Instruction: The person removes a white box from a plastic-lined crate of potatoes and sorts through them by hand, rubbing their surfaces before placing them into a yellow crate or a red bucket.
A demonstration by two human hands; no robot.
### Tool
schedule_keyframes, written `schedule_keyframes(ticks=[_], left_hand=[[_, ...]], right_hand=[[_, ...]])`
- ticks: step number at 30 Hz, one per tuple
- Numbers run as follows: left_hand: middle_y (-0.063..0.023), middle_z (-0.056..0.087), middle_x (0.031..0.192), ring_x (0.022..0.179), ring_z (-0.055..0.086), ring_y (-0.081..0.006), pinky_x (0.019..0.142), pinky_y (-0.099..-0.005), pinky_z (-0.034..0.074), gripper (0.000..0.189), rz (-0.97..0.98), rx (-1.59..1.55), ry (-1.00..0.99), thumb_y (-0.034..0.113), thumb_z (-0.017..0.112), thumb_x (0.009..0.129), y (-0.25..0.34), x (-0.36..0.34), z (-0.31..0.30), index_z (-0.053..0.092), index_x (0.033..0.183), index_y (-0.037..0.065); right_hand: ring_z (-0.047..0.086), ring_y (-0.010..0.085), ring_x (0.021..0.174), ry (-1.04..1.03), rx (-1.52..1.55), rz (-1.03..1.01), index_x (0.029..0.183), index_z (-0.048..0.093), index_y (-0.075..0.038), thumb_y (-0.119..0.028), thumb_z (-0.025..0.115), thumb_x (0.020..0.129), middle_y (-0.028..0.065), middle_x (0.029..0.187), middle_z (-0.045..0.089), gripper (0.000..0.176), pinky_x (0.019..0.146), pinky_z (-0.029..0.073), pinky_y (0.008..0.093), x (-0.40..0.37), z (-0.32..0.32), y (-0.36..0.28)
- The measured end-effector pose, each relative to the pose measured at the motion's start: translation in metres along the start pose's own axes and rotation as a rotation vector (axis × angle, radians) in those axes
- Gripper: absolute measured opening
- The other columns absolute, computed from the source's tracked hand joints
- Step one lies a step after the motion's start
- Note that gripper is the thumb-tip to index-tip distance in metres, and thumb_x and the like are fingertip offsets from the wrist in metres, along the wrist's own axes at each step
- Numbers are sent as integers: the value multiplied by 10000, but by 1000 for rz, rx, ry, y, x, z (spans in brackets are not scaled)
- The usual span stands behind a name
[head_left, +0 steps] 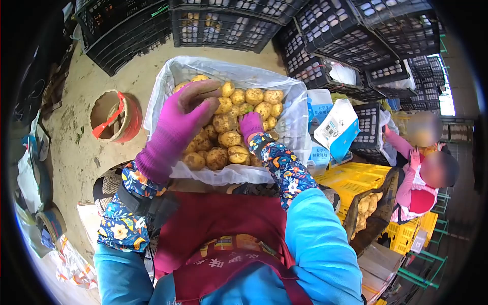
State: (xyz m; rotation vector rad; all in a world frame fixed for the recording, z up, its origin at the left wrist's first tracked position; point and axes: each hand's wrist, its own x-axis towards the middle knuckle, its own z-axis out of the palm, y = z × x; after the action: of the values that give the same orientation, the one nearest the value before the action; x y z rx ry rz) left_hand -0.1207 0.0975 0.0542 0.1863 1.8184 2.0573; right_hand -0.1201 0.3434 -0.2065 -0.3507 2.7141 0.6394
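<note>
A crate lined with a white plastic sheet (173,66) stands in front of me, filled with yellow-brown, dirt-marked potatoes (217,158). My left hand (190,104), in a purple glove with a soiled palm, is over the left part of the potatoes. Its fingers stretch to the right, with the thumb apart and nothing visible between them. My right hand (250,125), also in a purple glove, reaches down among the potatoes near the middle. Those fingers curl downward, and whatever is under them is hidden. A small green bit (246,108) lies just above that hand.
A red-rimmed bucket (133,119) stands on the floor at left. Black crates (223,30) line the back and right. Blue-and-white cartons (338,129) sit right of the liner. Nearby is a yellow crate (351,178) and more potatoes (367,206). People (414,173) are at far right.
</note>
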Motion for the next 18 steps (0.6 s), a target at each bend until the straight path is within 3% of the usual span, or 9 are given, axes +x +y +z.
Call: schedule_keyframes(ticks=[3,4,7,10,12,14,17,18], left_hand=[[-85,632,1181,1115,580,-144,993,-287,449,359,21,-27,-2,102,579,953,-3,2,1,544,1293,-9],[-84,632,1181,1115,579,-145,992,-288,449,360,16,-40,1,100,580,951,-4,2,2,545,1292,-8],[-82,631,1176,1118,576,-145,982,-288,454,362,2,-74,-14,92,582,944,-13,4,9,548,1292,-1],[-76,631,1163,1111,577,-139,944,-282,474,362,-34,-66,-59,76,586,935,-36,7,20,553,1291,13],[-69,631,1148,1088,584,-132,899,-273,493,363,-81,-34,-95,65,587,930,-50,9,33,557,1289,21],[-48,637,1087,1014,593,-118,849,-256,498,366,0,-50,-107,54,588,922,-65,11,48,562,1286,24],[-19,648,965,896,595,-99,801,-239,492,353,-34,-25,-92,57,575,912,-39,5,49,575,1262,15],[-17,649,949,887,596,-96,796,-239,493,349,-80,-63,-53,60,572,910,-33,6,48,577,1256,13]], right_hand=[[639,218,992,23,57,-81,1047,680,-203,-253,648,821,35,1011,687,233,780,471,401,-4,4,17],[609,280,1043,-163,125,-80,1168,612,-154,-341,782,654,77,1100,657,573,845,472,424,-16,-33,28],[574,340,1114,-7,792,143,1222,578,-114,-295,807,625,114,1180,625,664,933,456,435,-48,-63,59],[567,373,1093,577,981,-6,1276,532,-106,-268,816,622,154,1160,607,731,949,450,473,-83,-98,69],[547,366,1128,665,1042,-25,1289,523,-106,-240,807,639,159,1200,580,722,964,445,458,-107,-135,70],[531,353,1177,767,1225,-58,1335,492,-102,-182,784,679,151,1225,573,723,993,444,417,-126,-156,62],[557,323,1166,611,1995,-107,1365,465,-83,-175,726,764,149,1244,570,662,980,468,405,-143,-161,55],[568,313,1147,458,2277,-157,1376,450,-79,-223,686,805,148,1264,554,635,957,481,406,-148,-159,54]])
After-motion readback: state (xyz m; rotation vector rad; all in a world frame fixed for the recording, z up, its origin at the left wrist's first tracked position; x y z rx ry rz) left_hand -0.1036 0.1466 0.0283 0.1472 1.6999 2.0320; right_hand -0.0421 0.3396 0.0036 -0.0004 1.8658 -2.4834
